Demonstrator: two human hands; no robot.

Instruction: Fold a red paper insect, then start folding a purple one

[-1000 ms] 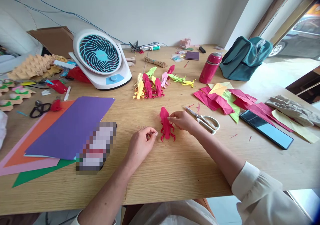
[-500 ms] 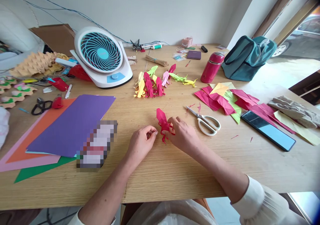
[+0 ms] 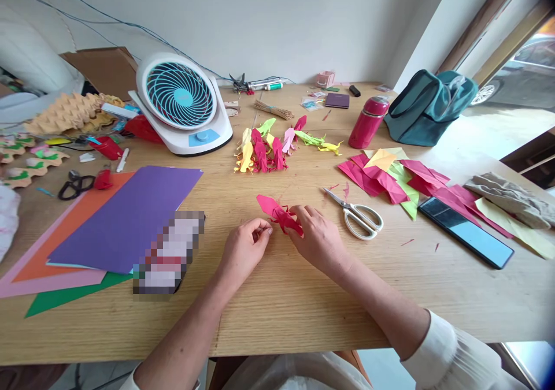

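Observation:
A red folded paper insect [image 3: 277, 212] lies tilted on the wooden table [image 3: 303, 297], its pointed end toward the upper left. My right hand [image 3: 315, 235] pinches its rear part with thumb and fingers. My left hand [image 3: 245, 247] sits just left of it, fingers curled together in a pinch near the insect's legs; what it grips is too small to make out. A cluster of several finished paper insects [image 3: 264, 147] in red, yellow, pink and green stands farther back.
Scissors [image 3: 358, 214] lie right of my hands. Red and yellow paper pieces [image 3: 390, 173], a phone [image 3: 466, 231], a red bottle [image 3: 367, 122] and a teal bag [image 3: 427, 107] sit to the right. Purple and orange sheets [image 3: 121, 216] and a fan [image 3: 180, 104] are left.
My right hand moved from the insect's side to its rear and turned it, so the pointed end swung from straight up toward the upper left. My left hand stayed curled.

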